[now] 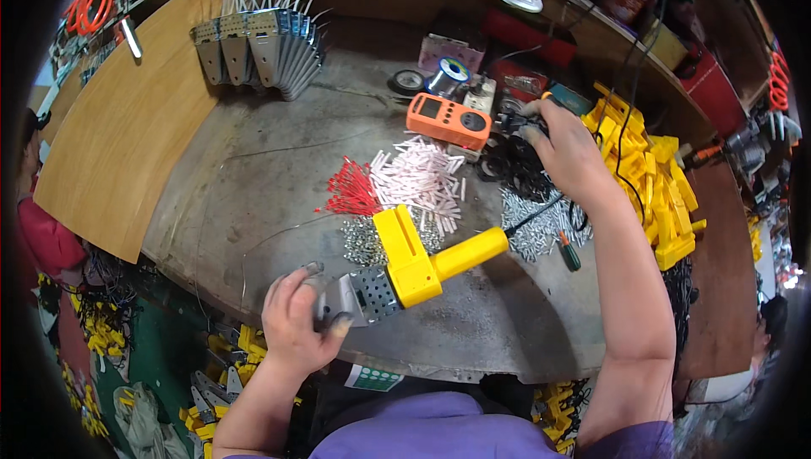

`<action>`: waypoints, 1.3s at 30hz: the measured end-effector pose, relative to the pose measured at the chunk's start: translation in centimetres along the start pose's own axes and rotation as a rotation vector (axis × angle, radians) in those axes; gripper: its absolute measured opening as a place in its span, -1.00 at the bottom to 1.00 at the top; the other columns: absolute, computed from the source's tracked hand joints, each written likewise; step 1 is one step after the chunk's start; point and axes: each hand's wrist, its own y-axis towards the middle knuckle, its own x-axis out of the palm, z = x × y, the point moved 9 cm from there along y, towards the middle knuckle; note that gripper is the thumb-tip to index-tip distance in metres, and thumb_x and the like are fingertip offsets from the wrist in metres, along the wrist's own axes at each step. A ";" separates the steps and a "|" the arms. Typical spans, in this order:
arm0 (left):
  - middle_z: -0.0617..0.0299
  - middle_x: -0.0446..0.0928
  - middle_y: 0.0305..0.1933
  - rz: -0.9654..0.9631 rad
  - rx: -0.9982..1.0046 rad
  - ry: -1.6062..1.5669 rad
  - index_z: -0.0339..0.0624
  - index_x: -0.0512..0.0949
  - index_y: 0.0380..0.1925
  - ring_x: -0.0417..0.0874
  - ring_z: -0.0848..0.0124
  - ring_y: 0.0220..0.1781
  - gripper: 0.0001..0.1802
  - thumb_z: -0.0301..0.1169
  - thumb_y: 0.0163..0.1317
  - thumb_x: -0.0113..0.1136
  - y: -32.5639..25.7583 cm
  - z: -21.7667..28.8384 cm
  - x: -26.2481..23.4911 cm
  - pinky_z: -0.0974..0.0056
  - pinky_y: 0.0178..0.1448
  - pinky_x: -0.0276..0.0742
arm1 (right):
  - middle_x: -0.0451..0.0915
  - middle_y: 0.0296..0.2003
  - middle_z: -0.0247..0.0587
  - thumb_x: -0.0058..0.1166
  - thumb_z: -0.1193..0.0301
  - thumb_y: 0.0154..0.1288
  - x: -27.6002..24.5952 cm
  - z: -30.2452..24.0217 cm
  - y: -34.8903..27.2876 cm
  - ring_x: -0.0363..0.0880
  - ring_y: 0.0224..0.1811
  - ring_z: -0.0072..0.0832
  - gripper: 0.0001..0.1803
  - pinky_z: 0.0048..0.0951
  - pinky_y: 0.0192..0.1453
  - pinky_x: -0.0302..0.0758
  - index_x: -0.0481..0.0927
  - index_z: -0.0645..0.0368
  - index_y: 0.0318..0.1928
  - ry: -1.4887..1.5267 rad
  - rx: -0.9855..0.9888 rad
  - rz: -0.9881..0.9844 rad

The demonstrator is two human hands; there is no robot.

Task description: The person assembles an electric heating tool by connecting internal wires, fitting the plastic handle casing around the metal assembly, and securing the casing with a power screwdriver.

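On the near side of the bench lies a tool with a yellow handle (460,258) and a flat metal plate (377,292) with rows of holes. My left hand (297,324) grips the plate's end, thumb on the near edge and fingers on the far one. A black cord (536,215) leaves the handle's tip and runs toward my right forearm. My right hand (562,142) is closed on what looks like a black plug (510,121), partly hidden by the fingers. Just left of it lies an orange meter (448,119) with a small screen and a round black socket.
Piles of red sleeves (351,188), white tubes (418,176), small metal parts (363,241) and silvery screws (532,224) cover mid-bench. A green-handled screwdriver (569,253) lies beside them. Yellow housings (659,180) heap at right; metal plates with white wires (262,49) stand back left.
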 end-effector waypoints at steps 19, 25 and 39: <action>0.08 0.47 -0.11 0.141 -0.483 -0.749 -0.39 0.31 0.00 0.49 0.36 -0.06 -0.56 -0.42 0.15 0.15 -3.5 -6.8 0.8 0.29 0.11 0.37 | 0.59 -0.10 -0.02 0.12 0.32 0.17 11.0 2.0 9.2 0.54 0.01 -0.09 -0.69 -0.08 0.05 0.43 0.55 0.18 -0.10 -0.489 0.017 -0.525; 0.00 0.40 -0.05 0.229 -0.265 -0.373 -0.30 0.33 -0.03 0.44 0.17 -0.02 -0.50 -0.40 0.02 0.24 -3.0 -5.1 -1.1 0.13 0.08 0.36 | 0.48 -0.01 -0.10 0.18 0.27 0.14 7.3 -2.6 5.3 0.42 0.11 -0.13 -0.56 -0.08 0.12 0.36 0.51 0.13 0.04 -0.466 -0.249 -0.083; 0.05 0.44 -0.18 -0.153 -0.615 -1.036 -0.20 0.04 0.19 0.53 0.38 -0.16 -0.30 -0.63 0.12 0.22 -15.0 1.4 3.3 0.29 -0.02 0.44 | 0.51 -0.20 -0.09 0.20 0.65 -0.05 11.6 -20.0 -21.3 0.50 -0.12 -0.09 -0.51 -0.17 -0.04 0.43 0.40 0.20 -0.04 0.796 -0.208 -0.548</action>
